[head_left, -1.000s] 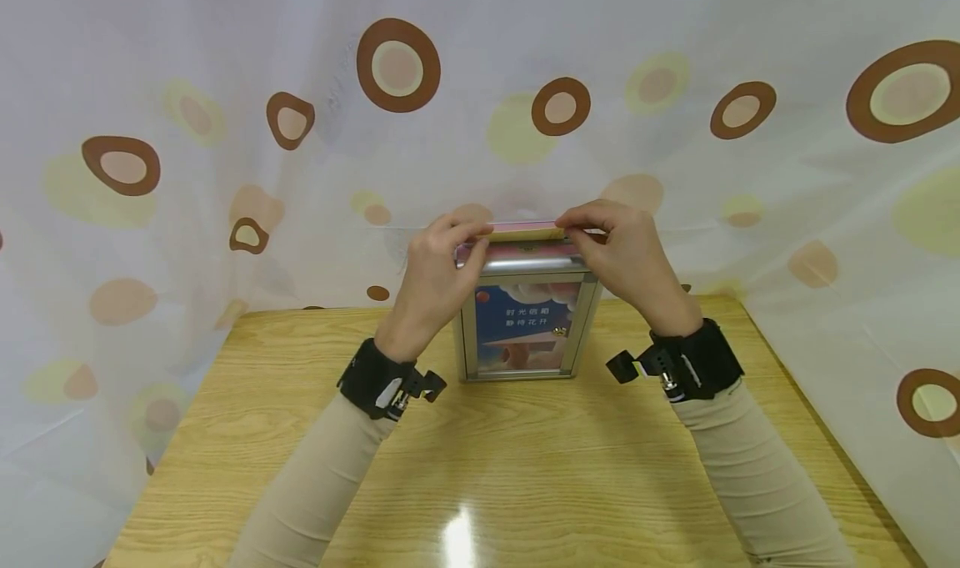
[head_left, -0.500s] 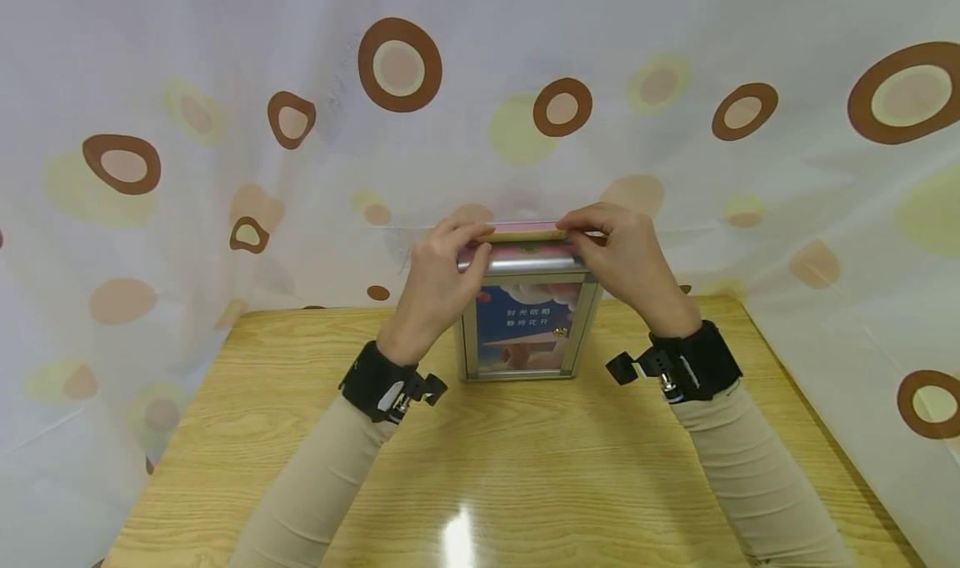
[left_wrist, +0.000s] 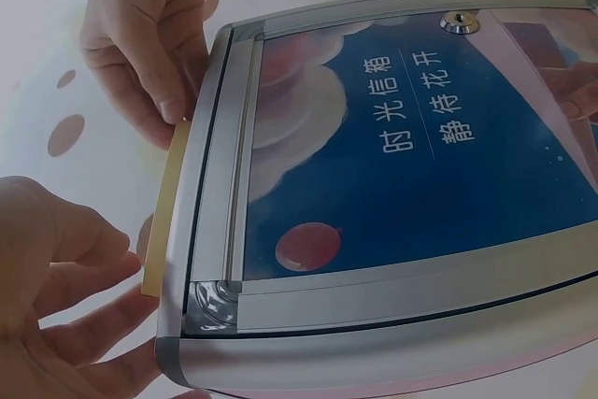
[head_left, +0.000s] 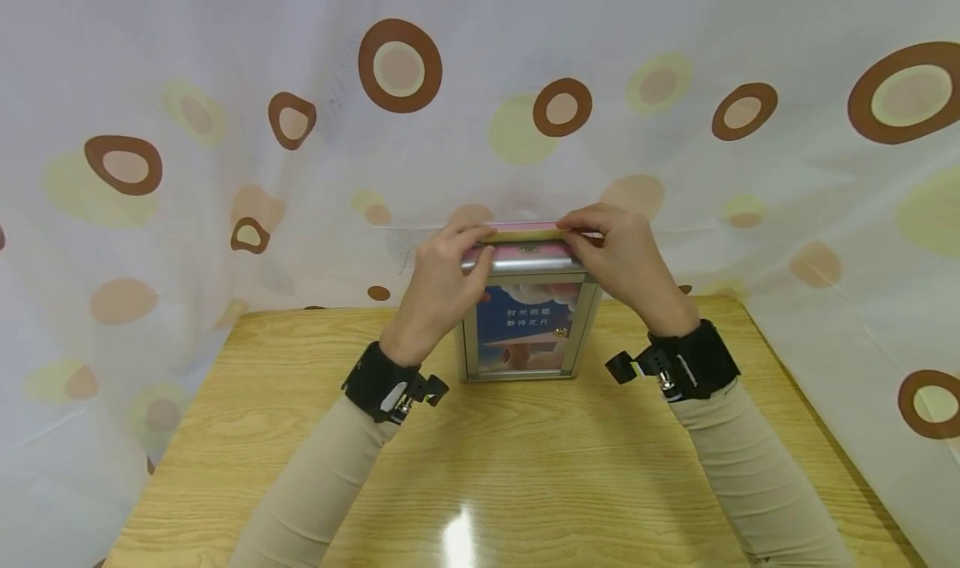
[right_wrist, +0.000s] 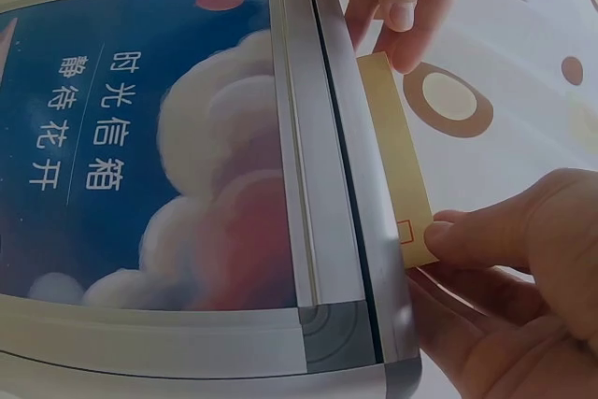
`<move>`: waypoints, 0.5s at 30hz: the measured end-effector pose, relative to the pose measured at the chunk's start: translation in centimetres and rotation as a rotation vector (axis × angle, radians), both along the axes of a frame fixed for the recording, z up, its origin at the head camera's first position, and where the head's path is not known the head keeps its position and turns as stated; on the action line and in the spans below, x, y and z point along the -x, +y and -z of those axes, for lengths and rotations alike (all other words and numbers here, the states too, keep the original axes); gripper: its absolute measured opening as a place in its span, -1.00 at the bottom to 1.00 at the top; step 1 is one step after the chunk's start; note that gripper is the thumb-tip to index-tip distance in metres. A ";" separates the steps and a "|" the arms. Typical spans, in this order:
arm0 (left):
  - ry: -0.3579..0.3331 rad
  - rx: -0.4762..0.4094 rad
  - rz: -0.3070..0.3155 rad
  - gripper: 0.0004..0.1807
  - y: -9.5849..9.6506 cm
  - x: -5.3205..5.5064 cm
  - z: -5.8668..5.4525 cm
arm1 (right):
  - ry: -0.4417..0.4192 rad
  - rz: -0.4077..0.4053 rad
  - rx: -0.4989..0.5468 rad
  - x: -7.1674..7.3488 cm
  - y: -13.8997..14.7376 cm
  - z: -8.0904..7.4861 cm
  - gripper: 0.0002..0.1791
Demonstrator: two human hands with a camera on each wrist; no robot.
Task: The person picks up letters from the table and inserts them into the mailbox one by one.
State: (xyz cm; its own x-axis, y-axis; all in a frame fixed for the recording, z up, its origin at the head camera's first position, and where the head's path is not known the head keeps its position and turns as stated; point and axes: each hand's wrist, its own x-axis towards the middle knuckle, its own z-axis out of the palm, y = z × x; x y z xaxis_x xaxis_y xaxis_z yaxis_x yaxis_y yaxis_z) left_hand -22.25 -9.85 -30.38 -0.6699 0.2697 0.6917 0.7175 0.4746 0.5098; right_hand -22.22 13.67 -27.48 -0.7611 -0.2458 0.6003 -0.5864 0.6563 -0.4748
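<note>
A tan paper envelope (right_wrist: 400, 170) stands partly down in the top of an upright letter box (head_left: 534, 326), with only a narrow strip above the metal edge. My right hand (head_left: 626, 255) pinches the envelope's right end between thumb and index finger, close over the box top. At the other end, my left hand (head_left: 446, 280) touches the envelope with its fingertips, while its thumb (left_wrist: 110, 240) stays apart from the paper. The box front has a silver frame, a blue panel with white lettering and a small lock (left_wrist: 460, 22). The envelope's lower part is hidden inside the box.
The box stands near the back of a wood-grain table (head_left: 540, 476). A white curtain (head_left: 465, 159) with brown and yellow spots hangs close behind it and along both sides. Each wrist wears a black camera strap (head_left: 378, 382).
My left hand has shifted slightly to the right and down along the box top. The right hand and the box have hardly moved, and the envelope remains partly in the top.
</note>
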 end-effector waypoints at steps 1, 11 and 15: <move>-0.008 0.000 0.001 -0.69 0.0 0.0 0.0 | 0.002 0.001 -0.004 0.0 0.0 0.0 -0.85; -0.037 0.030 -0.038 -0.67 -0.1 -0.3 -0.1 | 0.046 -0.008 -0.022 -0.1 -0.2 0.0 -0.84; -0.055 0.059 -0.050 -0.67 -0.2 -0.3 -0.1 | 0.057 -0.005 -0.026 0.0 -0.3 0.1 -0.83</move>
